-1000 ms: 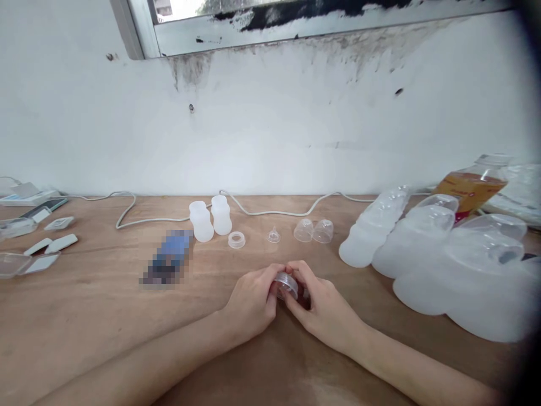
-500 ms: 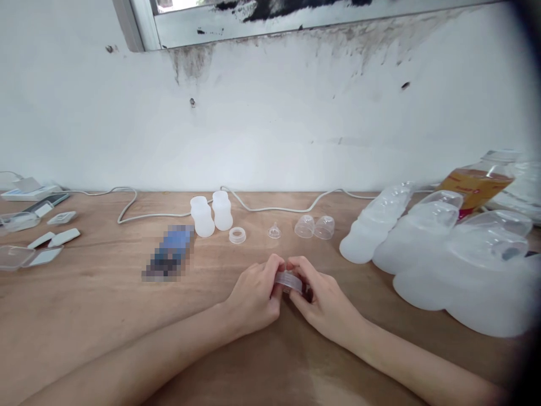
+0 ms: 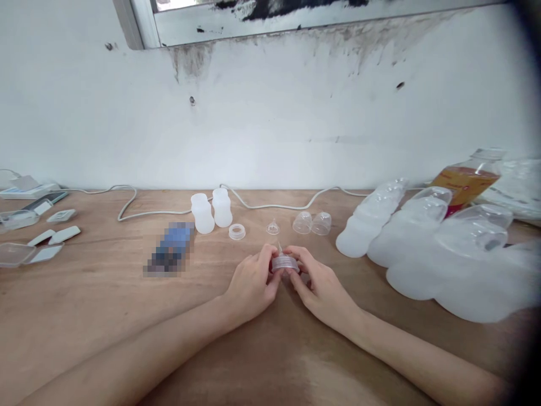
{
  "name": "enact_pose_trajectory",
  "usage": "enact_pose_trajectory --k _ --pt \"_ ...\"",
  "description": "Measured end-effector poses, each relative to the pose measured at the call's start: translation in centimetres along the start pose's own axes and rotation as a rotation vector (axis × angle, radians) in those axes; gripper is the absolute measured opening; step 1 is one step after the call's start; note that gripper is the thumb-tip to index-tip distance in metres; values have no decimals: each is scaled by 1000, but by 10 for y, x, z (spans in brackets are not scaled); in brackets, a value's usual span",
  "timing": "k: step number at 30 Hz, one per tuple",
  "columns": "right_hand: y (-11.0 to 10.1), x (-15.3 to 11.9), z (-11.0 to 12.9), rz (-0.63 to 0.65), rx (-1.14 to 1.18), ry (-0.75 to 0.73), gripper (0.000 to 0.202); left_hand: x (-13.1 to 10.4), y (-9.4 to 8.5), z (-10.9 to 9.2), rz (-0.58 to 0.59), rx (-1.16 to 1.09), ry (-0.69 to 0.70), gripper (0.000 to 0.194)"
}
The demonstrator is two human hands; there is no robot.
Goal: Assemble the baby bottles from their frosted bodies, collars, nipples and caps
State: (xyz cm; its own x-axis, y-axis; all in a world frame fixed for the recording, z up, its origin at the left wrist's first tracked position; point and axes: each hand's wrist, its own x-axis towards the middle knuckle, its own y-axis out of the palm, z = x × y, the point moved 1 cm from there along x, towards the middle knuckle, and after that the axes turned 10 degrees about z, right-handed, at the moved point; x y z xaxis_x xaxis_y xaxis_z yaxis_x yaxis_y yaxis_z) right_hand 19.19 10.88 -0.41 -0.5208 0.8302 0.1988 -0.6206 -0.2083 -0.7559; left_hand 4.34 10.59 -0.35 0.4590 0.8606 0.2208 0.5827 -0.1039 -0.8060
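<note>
Between both hands is a clear baby bottle collar (image 3: 285, 264) with a nipple (image 3: 280, 248) pointing up through it. My left hand (image 3: 252, 282) grips its left side, and the fingers of my right hand (image 3: 318, 279) close on its right side. Beyond them a second nipple (image 3: 273, 227) stands on the wooden table (image 3: 105, 316). To its left lies another collar ring (image 3: 236, 231), beside two small white bottles (image 3: 203, 214). Two clear domed caps (image 3: 302, 223) sit side by side to the right of that nipple.
Several frosted bottles with clear caps (image 3: 456, 259) are clustered at the right, before a drink bottle with an orange label (image 3: 467, 179). A blurred-out phone (image 3: 171, 248) lies left of centre. Small plastic cases (image 3: 17, 255) are at the far left. A white cable (image 3: 270, 206) runs along the wall.
The collar has tipped from a slant to nearly level, and the nipple's tip now shows above it. Both hands have shifted slightly up in the view with it.
</note>
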Motion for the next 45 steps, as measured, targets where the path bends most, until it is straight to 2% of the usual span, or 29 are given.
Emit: enact_pose_trajectory --k 11,14,17,20,24,28,35,39,41,43,45 --pt "3 -2 1 48 26 -25 30 2 -1 -6 33 25 22 13" --pt "1 -1 4 26 33 -18 27 5 -2 -5 32 -4 21 11" --pt "-2 0 5 -13 90 9 22 5 -3 -4 1 -54 -9 7" --pt "-4 3 7 -18 130 9 25 4 -3 -3 -36 -82 -19 10" --pt "-3 11 11 15 47 -50 26 5 -3 2 -97 -64 -34 13" --pt "1 19 9 -31 8 -58 24 6 -4 6 -115 -56 -56 10" --pt "1 19 9 11 237 18 25 7 -4 6 -98 -89 -81 10" --pt "-3 13 10 121 366 -17 33 4 -2 10 -81 13 15 16" --pt "-3 11 7 168 476 19 43 2 -5 9 -37 79 88 18" --pt "-3 9 2 195 616 65 51 0 -13 5 33 149 182 18" --pt "-3 7 -5 207 756 94 58 1 -29 0 89 244 293 26"
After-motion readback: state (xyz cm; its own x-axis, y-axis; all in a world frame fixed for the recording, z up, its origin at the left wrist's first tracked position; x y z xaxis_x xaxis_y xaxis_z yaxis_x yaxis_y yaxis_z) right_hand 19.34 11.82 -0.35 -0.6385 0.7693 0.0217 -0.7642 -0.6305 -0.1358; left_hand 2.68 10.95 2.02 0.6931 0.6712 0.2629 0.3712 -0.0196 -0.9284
